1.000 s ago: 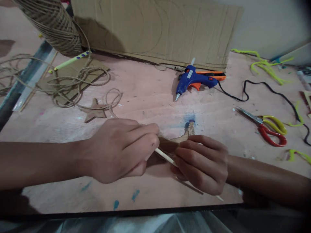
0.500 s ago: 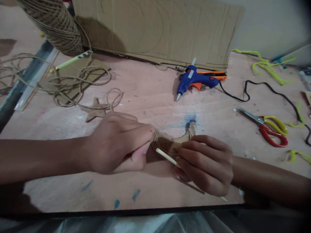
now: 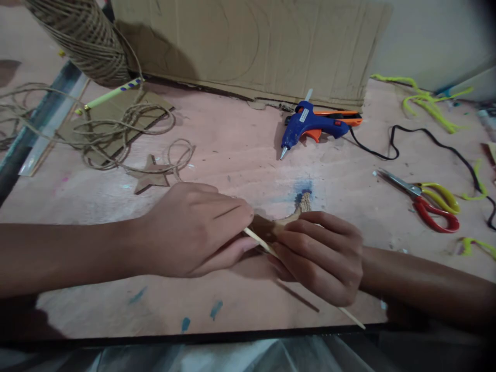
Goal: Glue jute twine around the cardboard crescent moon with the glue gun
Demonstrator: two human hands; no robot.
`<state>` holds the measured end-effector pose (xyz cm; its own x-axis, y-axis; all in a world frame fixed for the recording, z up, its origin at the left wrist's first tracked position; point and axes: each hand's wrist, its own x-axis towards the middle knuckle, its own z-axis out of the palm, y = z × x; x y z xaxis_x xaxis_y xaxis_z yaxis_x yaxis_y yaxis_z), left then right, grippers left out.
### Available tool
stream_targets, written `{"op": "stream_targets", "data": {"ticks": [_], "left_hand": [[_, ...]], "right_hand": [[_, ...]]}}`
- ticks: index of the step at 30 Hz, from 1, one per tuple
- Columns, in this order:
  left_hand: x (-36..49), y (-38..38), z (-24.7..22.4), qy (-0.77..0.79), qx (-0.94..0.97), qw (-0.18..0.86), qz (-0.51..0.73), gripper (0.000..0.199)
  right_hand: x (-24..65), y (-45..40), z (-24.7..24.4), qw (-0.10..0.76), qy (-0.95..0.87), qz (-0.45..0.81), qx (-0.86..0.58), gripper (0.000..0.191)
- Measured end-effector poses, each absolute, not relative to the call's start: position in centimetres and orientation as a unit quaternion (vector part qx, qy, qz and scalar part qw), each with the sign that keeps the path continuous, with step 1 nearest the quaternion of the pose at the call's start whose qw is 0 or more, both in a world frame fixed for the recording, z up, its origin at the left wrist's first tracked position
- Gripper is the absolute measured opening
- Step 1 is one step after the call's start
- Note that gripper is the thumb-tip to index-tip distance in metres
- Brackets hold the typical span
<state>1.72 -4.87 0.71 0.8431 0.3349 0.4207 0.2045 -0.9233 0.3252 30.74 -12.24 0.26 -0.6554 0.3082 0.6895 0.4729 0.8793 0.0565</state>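
My left hand (image 3: 201,232) is closed at the left end of a curved cardboard piece (image 3: 265,227) edged with twine, its fingers and thumb pinched over that end. The right tip of the piece, covered in twine (image 3: 306,201), sticks up beyond my right hand (image 3: 321,256). Between the fingers of my right hand is a thin pale wooden stick (image 3: 351,317), slanting from my left fingertips down toward the table's front edge. The stick's upper end meets the left thumb and forefinger. My fingers hide much of the curved piece.
A blue glue gun (image 3: 310,124) lies beyond my hands, its black cord (image 3: 430,135) running right. Scissors (image 3: 426,199) lie at right. A cardboard star (image 3: 150,174), loose twine (image 3: 124,124), a twine spool (image 3: 85,41) and a pen (image 3: 110,97) are at left. Cardboard (image 3: 290,51) stands behind.
The stick has slid up and left, so its upper end now reaches my left fingertips and more of its lower end shows. My right hand has shifted slightly left, closer to my left.
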Motion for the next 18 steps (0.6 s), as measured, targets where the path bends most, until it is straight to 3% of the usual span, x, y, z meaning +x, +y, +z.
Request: {"op": "stream_targets", "data": {"ticks": [9,18], "left_hand": [[2.0,-5.0,-0.4,0.139,0.944,0.117,0.274,0.051],[1.6,-4.5,0.4,0.135,0.955,0.139,0.224,0.038]], "right_hand": [[30.5,-12.1,0.0,0.36,-0.896,-0.126,-0.224,0.038],[30.8,-12.0,0.0,0.358,-0.899,-0.111,-0.228,0.035]]}}
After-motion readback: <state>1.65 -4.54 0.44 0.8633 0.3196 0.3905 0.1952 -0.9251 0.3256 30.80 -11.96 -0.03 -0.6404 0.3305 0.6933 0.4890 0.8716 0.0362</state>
